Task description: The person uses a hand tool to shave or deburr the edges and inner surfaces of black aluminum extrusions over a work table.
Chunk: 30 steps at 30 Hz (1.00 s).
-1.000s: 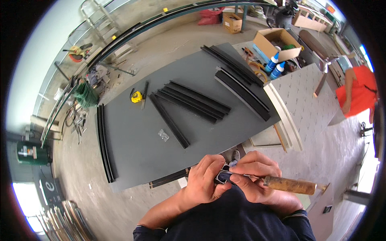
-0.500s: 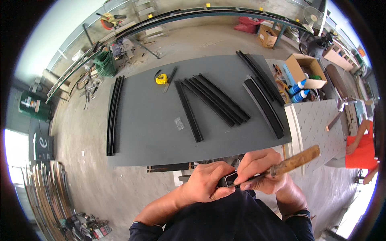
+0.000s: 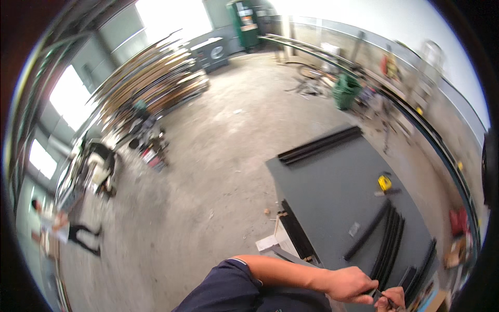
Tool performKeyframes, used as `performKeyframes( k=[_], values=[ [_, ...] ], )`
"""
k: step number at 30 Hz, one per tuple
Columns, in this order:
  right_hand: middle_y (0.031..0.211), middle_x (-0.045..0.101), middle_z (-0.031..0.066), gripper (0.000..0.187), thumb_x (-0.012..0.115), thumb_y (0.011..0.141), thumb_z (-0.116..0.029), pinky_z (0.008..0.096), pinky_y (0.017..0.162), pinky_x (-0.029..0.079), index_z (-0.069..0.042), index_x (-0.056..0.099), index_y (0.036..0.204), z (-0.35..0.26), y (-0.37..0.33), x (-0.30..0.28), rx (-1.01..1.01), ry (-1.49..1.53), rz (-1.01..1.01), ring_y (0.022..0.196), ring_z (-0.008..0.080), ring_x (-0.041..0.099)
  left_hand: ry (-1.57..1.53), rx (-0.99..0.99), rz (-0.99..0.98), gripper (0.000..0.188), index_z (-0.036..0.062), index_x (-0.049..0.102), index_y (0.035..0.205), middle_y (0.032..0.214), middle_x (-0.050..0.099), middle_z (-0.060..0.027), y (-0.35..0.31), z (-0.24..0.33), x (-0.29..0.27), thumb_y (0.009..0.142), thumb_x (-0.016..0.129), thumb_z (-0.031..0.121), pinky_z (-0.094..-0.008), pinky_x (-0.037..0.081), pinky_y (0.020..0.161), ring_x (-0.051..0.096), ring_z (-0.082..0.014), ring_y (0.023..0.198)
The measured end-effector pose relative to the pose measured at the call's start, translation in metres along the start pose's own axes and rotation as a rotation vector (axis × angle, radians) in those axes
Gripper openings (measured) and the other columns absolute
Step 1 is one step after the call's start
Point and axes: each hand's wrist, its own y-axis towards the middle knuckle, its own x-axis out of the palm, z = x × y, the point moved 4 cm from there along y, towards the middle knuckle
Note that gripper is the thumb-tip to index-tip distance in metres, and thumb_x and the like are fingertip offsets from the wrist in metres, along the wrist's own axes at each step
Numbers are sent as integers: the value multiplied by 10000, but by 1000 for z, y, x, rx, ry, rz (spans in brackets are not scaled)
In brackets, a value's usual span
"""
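Observation:
My left hand [image 3: 351,284] is closed round a short black profile piece [image 3: 379,294] at the lower right of the view. Close against it, my right hand [image 3: 393,297] is closed too. The wooden-handled tool seen in the right hand earlier is mostly hidden now. Both hands are just off the near side of a grey table [image 3: 332,182]. Beyond them several black profile strips [image 3: 392,244] lie side by side, with a single strip [image 3: 368,231] to their left. A small clear bag [image 3: 354,229] and a yellow tape measure [image 3: 384,182] lie on the tabletop.
More black strips [image 3: 319,145] lie along the table's far left edge, and others [image 3: 296,231] below the tabletop. Long boards [image 3: 150,88] are stacked by the wall. A green sack [image 3: 344,91] stands near a long rail [image 3: 431,130]. Another person [image 3: 57,226] is far left.
The view has swung left, so the table and my hands now appear at the lower right. My hands stay together; the tool's wooden handle has gone from sight.

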Motion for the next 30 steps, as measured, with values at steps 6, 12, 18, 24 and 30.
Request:
performKeyframes(
  k=[6, 12, 18, 24, 30],
  values=[
    [782, 634, 133, 64, 656, 861, -40, 375, 643, 477, 18, 665, 837, -6, 11, 11, -105, -13, -260, 705, 282, 590, 166, -57, 184, 428, 108, 597, 830, 710, 645, -123, -27, -4, -6, 911, 570, 528, -463, 480, 555, 622, -366, 659],
    [763, 634, 138, 115, 642, 861, -85, 382, 625, 476, 10, 668, 802, 0, 27, 27, -151, -146, -217, 676, 292, 587, 266, -176, 282, 450, 96, 622, 842, 712, 657, -150, -34, -3, -13, 901, 569, 540, -454, 504, 556, 641, -371, 666],
    [778, 634, 142, 127, 653, 877, -88, 378, 638, 477, 21, 663, 814, 0, 30, 40, -209, 21, -388, 678, 282, 587, 335, -282, 312, 471, 98, 629, 843, 708, 658, -142, -55, -3, -18, 875, 585, 566, -460, 505, 556, 646, -366, 667],
    [795, 640, 148, 119, 659, 888, -83, 392, 647, 487, 25, 658, 838, 2, 32, 49, -243, -57, -272, 697, 297, 594, 343, -314, 352, 479, 95, 624, 830, 702, 654, -142, -56, 3, -18, 867, 594, 571, -456, 501, 549, 644, -366, 663],
    [773, 635, 150, 102, 657, 888, -70, 385, 627, 486, 16, 654, 834, -5, 27, 42, -291, -44, -208, 680, 292, 596, 333, -299, 347, 469, 92, 617, 822, 707, 655, -138, -52, 4, -20, 873, 595, 558, -444, 498, 539, 641, -363, 655]
  ],
)
